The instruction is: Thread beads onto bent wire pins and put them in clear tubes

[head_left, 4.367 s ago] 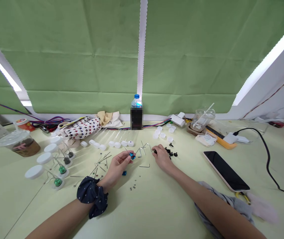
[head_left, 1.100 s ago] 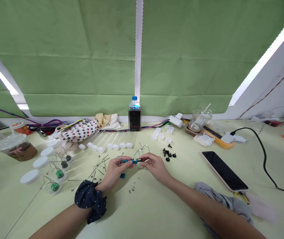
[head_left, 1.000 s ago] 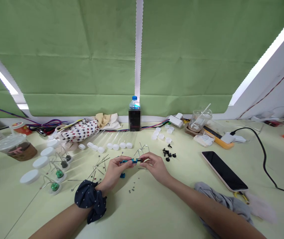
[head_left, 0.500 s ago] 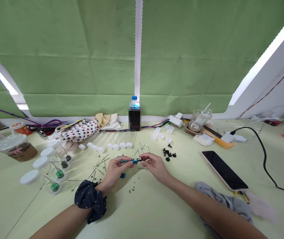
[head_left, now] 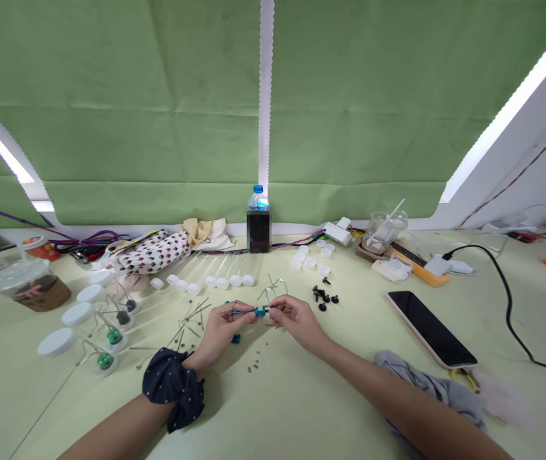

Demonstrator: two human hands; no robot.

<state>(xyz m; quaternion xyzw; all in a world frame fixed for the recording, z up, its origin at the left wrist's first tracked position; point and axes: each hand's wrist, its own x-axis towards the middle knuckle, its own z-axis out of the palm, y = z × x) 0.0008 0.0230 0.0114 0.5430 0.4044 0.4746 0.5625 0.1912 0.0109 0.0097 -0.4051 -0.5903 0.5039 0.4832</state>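
Observation:
My left hand [head_left: 222, 327] pinches a thin metal rod with a small blue part [head_left: 257, 311] on it, held level just above the table. My right hand [head_left: 296, 317] pinches a small dark piece at the blue part's right end; what that piece is I cannot make out. Both hands meet at the middle of the table. A second blue part [head_left: 237, 338] lies on the table under my left hand. A pile of small black screws [head_left: 324, 296] sits just right of my right hand. Tiny grey bits [head_left: 255, 361] lie in front of my hands.
Bent metal wires [head_left: 191, 316], white caps [head_left: 225, 281], clear tubes and white-lidded jars [head_left: 74, 314] with green and grey knobs lie at left. A phone [head_left: 432, 328] and grey cloth [head_left: 421, 383] are at right, with a black cable [head_left: 509, 287]. A water bottle [head_left: 258, 218] stands at the back.
Earlier my right hand was at the black screws while my left held the blue part alone. It has since come to the blue part's right end; in the last second both hands barely moved.

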